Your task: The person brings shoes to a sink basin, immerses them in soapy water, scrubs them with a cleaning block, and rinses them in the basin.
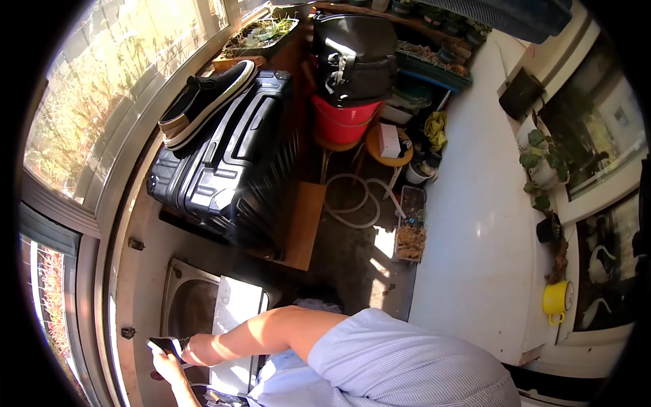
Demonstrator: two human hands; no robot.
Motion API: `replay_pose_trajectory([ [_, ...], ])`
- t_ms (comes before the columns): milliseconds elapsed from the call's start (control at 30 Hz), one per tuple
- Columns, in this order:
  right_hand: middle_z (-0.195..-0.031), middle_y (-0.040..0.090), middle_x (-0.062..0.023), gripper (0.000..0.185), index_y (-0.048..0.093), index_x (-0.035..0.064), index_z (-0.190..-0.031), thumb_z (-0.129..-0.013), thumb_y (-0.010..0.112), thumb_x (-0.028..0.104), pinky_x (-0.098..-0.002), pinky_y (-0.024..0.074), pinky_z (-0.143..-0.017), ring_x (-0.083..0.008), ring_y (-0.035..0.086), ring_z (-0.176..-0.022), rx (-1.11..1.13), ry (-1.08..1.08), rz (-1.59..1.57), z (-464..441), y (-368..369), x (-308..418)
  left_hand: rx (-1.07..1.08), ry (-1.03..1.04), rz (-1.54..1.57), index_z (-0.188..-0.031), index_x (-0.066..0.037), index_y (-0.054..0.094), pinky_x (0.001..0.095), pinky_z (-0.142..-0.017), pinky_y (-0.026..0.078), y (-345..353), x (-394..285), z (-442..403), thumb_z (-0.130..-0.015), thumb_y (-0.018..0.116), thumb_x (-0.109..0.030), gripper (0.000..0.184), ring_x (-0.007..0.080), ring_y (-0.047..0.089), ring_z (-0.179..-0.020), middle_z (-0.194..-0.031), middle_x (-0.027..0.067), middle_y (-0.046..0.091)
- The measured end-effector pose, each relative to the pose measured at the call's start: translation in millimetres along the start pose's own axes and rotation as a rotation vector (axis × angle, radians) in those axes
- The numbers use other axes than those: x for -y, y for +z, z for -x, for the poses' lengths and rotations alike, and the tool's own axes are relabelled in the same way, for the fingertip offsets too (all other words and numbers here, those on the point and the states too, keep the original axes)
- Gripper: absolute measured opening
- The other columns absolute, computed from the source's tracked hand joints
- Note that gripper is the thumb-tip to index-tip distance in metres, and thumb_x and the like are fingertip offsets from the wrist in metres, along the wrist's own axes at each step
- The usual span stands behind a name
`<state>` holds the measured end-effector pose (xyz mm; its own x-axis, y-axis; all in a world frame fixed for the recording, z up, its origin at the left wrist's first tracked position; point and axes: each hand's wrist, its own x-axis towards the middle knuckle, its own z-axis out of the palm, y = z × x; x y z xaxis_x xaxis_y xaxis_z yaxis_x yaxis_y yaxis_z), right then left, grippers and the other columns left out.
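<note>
At the lower left, over the edge of a metal sink (193, 298), my left hand (165, 361) is closed around a dark, flat object (165, 344) with a pale edge. My right hand (198, 349) is at the right side of the same object, its fingers bunched together against it; whether they hold a part of it is too small to tell. A white board (236, 305) lies beside the sink, under my right forearm.
A black suitcase (230, 156) with a shoe (203, 102) on top stands at the upper left. Beyond are a red bucket (342, 122) under a black bag (356, 57), a round stool (390, 157) and a coiled hose (352, 222). A yellow mug (556, 298) is at the right.
</note>
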<state>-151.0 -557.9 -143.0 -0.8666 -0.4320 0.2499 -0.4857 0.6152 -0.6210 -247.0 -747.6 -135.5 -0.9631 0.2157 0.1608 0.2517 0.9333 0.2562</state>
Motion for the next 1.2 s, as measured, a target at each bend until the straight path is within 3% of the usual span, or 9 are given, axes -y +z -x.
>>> replay_pose_trajectory([
  [67,-0.074,0.067,-0.0161,0.014,0.061,0.0007,-0.085,-0.076,0.061,0.011,-0.0404,0.0543,-0.064,-0.0329,0.067,-0.071,-0.016,-0.056,0.061,-3.1,7.3,-0.3,-0.046,0.236,-0.17,-0.106,0.005,0.059,0.0446,-0.076,0.05,20.8,26.9,-5.7,-0.084,0.057,-0.003,0.023,0.04,0.063,-0.084,-0.092,0.024,0.064],
  [333,-0.072,0.067,-0.0149,0.018,0.06,-0.0003,-0.089,-0.079,0.059,0.014,-0.0404,0.0546,-0.06,-0.032,0.068,-0.067,-0.006,-0.066,0.128,2.0,3.4,-11.9,-0.067,0.063,-0.015,-0.101,0.007,0.058,0.0424,-0.073,0.048,17.9,12.3,-7.1,-0.079,0.06,-0.006,0.027,0.0373,0.063,-0.078,-0.082,0.0223,0.063],
  [400,-0.074,0.067,-0.0163,0.022,0.059,0.0003,-0.093,-0.08,0.061,0.018,-0.0408,0.0546,-0.064,-0.0327,0.068,-0.07,0.007,0.136,0.0,7.5,-12.5,-15.0,0.002,-0.216,0.223,-0.1,0.01,0.058,0.0404,-0.076,0.049,31.5,62.4,-27.3,-0.078,0.06,-0.009,0.029,0.0333,0.064,-0.078,-0.084,0.0218,0.064],
  [500,-0.085,0.066,-0.0218,0.036,0.058,0.0001,-0.107,-0.078,0.067,0.02,-0.04,0.0547,-0.068,-0.0336,0.066,-0.083,-0.268,0.358,-0.44,8.5,-6.3,-36.9,0.089,-0.713,1.449,-0.114,0.002,0.057,0.0418,-0.085,0.052,-0.1,43.7,-14.9,-0.082,0.061,-0.014,0.036,0.0294,0.064,-0.094,-0.108,0.0158,0.064],
  [533,-0.085,0.065,-0.0227,0.039,0.058,0.001,-0.109,-0.078,0.068,0.021,-0.039,0.0552,-0.067,-0.0327,0.066,-0.084,-0.372,0.394,-0.616,11.2,-18.8,-37.5,0.318,-0.629,1.757,-0.119,0.001,0.056,0.0447,-0.093,0.049,-11.9,50.8,-16.2,-0.085,0.059,-0.019,0.039,0.0289,0.06,-0.107,-0.118,0.0182,0.061],
  [633,-0.082,0.065,-0.0143,0.038,0.056,0.0027,-0.113,-0.082,0.067,0.023,-0.0356,0.0555,-0.053,-0.0228,0.066,-0.059,-0.095,0.555,-1.297,16.2,-44.4,-33.2,0.146,-0.607,2.085,-0.125,0.001,0.051,0.0459,-0.102,0.042,-41.2,6.7,8.4,-0.088,0.058,-0.028,0.048,0.0285,0.055,-0.116,-0.127,0.0177,0.056],
  [767,-0.081,0.066,-0.0126,0.036,0.055,0.0048,-0.113,-0.084,0.064,0.024,-0.0323,0.0544,-0.049,-0.0227,0.066,-0.057,0.063,0.573,-1.627,18.0,-44.8,-24.1,-0.192,-0.612,1.937,-0.129,0.002,0.047,0.0522,-0.101,0.043,-46.6,-49.5,23.7,-0.078,0.059,-0.054,0.077,0.0378,0.05,-0.121,-0.132,0.0197,0.05],
  [1000,-0.076,0.065,-0.0107,0.029,0.056,0.0054,-0.106,-0.087,0.064,0.026,-0.0322,0.0548,-0.051,-0.0213,0.065,-0.057,0.256,0.709,-1.776,29.2,-29.1,-25.1,0.151,-0.201,2.123,-0.11,0.003,0.057,0.0495,-0.099,0.044,-25.8,-2.8,6.6,-0.077,0.065,-0.038,0.054,0.0342,0.059,-0.103,-0.109,0.0197,0.061],
  [1200,-0.091,0.065,-0.0048,0.039,0.06,0.0116,-0.109,-0.082,0.068,0.039,-0.0311,0.0552,-0.056,-0.0154,0.064,-0.063,0.03,0.697,-1.512,28.8,-26.7,-32.7,-0.075,-0.479,1.86,-0.1,-0.005,0.06,0.0419,-0.077,0.055,-19.0,20.1,-8.2,-0.079,0.07,-0.031,0.035,0.0264,0.065,-0.082,-0.088,0.0113,0.066],
])
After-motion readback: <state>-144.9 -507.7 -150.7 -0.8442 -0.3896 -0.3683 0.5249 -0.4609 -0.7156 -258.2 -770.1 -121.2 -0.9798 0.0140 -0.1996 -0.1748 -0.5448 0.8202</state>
